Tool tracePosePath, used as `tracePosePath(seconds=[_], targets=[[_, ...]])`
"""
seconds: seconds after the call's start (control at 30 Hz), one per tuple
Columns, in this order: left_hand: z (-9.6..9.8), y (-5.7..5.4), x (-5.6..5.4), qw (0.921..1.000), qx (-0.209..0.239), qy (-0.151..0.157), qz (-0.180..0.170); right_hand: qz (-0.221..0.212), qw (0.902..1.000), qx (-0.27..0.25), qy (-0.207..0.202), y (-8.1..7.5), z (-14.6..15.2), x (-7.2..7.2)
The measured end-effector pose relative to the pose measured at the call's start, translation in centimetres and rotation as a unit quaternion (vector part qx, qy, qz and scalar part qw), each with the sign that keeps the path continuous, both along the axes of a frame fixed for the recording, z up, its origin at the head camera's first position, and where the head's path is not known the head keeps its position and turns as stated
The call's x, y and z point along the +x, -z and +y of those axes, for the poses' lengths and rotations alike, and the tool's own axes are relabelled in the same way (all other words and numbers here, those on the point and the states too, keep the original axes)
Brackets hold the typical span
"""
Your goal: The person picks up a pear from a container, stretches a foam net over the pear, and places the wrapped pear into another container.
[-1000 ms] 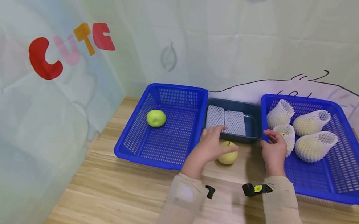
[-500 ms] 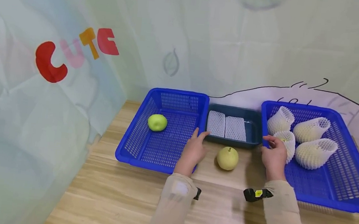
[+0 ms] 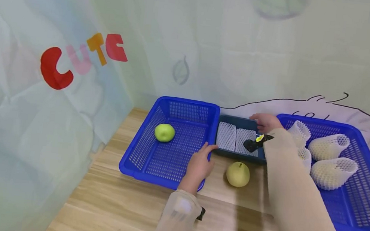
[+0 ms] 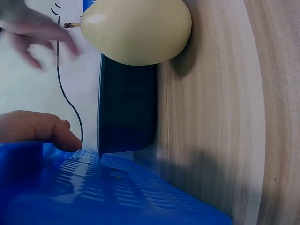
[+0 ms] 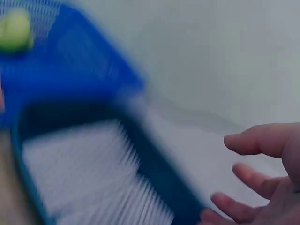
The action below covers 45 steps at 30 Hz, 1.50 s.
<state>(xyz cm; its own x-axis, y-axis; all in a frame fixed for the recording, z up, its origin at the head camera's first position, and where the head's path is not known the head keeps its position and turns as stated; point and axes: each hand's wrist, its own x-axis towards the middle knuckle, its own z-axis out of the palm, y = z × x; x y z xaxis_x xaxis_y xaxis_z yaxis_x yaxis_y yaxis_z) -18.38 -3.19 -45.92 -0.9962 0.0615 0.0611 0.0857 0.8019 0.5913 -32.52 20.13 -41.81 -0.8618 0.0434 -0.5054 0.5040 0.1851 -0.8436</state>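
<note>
A bare yellow pear [image 3: 238,173] [image 4: 136,30] lies on the wooden table in front of a dark tray [image 3: 258,159] [image 4: 126,108]. The tray holds two flat white foam nets [image 3: 234,139] [image 5: 79,164]. My left hand [image 3: 202,158] rests on the near right rim of the left blue basket [image 3: 140,152] [image 4: 93,187], its fingers straight and holding nothing, just left of the pear. My right hand [image 3: 264,120] hovers over the tray's far edge with its fingers [image 5: 262,140] spread and empty. A green apple [image 3: 164,132] [image 5: 14,30] sits in the left basket.
The right blue basket [image 3: 356,220] holds several fruits wrapped in white foam nets [image 3: 333,172]. A cloth backdrop with "CUTE" lettering [image 3: 82,59] hangs close on the left and behind. Bare wooden tabletop [image 3: 121,206] lies in front of the baskets.
My left hand let go of the pear and moved left onto the left basket's rim. My right hand left the right basket's edge and reached forward over the dark tray.
</note>
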Motion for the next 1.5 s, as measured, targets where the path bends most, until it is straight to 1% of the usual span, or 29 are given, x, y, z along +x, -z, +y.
tracePosePath(seconds=[0.03,0.07,0.13,0.17,0.23,0.27,0.3,0.33,0.4,0.5,0.6,0.7,0.77,0.83,0.93,1.0,1.07,1.17,1.23,1.3,1.37,1.43,1.5], targets=[[0.0,0.1,0.3,1.0000,0.002,0.001,-0.004,-0.016,0.9995,0.020,-0.018,2.0,0.5,-0.8],[-0.1,0.2,0.6,1.0000,0.004,0.002,-0.006,-0.032,0.9978,0.049,-0.031,3.2,0.6,-0.8],[-0.1,0.3,1.2,0.9999,0.004,0.002,-0.012,-0.051,0.9917,0.108,-0.048,5.0,0.4,0.1],[-0.2,0.4,1.5,0.9999,0.002,0.001,-0.016,-0.073,0.9885,0.121,-0.054,4.9,-0.1,1.2],[-0.1,0.4,2.0,0.9998,0.003,0.002,-0.019,-0.074,0.9822,0.149,-0.088,5.9,-0.1,2.3],[0.0,0.4,2.2,0.9998,0.003,0.003,-0.021,-0.080,0.9809,0.154,-0.088,5.5,-0.5,3.3],[0.0,0.4,2.3,0.9997,0.004,0.004,-0.023,-0.083,0.9798,0.157,-0.092,5.7,-0.5,3.7],[0.1,0.4,2.4,0.9997,0.006,0.005,-0.025,-0.084,0.9786,0.161,-0.096,5.9,-0.5,4.0],[0.3,0.3,2.5,0.9997,0.011,0.007,-0.021,-0.089,0.9796,0.156,-0.091,6.2,-0.4,4.4],[0.5,0.2,2.4,0.9997,0.012,0.004,-0.022,-0.110,0.9855,0.117,-0.055,6.1,-0.5,4.7],[0.7,0.3,2.3,0.9996,0.012,0.003,-0.025,-0.125,0.9880,0.082,-0.038,6.2,-0.2,4.6],[0.9,0.3,2.2,0.9993,0.016,0.002,-0.033,-0.119,0.9910,0.056,-0.023,5.8,0.3,4.6],[1.1,0.3,2.1,0.9991,0.019,0.003,-0.038,-0.108,0.9934,0.032,-0.019,5.2,0.6,4.7],[1.2,0.3,1.8,0.9993,0.018,0.005,-0.033,-0.089,0.9960,-0.011,-0.010,3.9,1.0,4.9],[1.2,0.0,1.2,0.9995,0.018,0.011,-0.022,-0.052,0.9959,-0.073,-0.006,1.6,1.6,5.3],[1.2,-0.2,0.7,0.9997,0.017,0.013,-0.012,-0.023,0.9948,-0.100,-0.001,0.2,2.0,6.0],[1.0,-0.4,0.4,0.9998,0.012,0.013,-0.010,0.006,0.9936,-0.113,0.005,-0.8,2.2,6.9],[0.7,-0.7,0.1,0.9997,-0.006,0.008,-0.021,0.049,0.9892,-0.138,0.002,-1.3,2.0,8.8],[0.5,-1.4,0.0,0.9994,-0.011,0.003,-0.032,0.083,0.9841,-0.157,-0.012,-1.5,1.4,10.1],[0.5,-2.3,-0.1,0.9993,0.009,0.004,-0.036,0.116,0.9789,-0.166,-0.027,-1.6,0.5,11.4],[0.8,-3.4,-0.1,0.9982,0.049,0.015,-0.033,0.141,0.9742,-0.171,-0.044,-1.8,-0.5,12.5],[1.3,-4.4,-0.1,0.9938,0.101,0.033,-0.033,0.151,0.9699,-0.182,-0.059,-2.2,-1.4,13.5],[1.7,-4.8,-0.2,0.9869,0.148,0.050,-0.042,0.149,0.9673,-0.189,-0.078,-2.5,-2.2,14.2]])
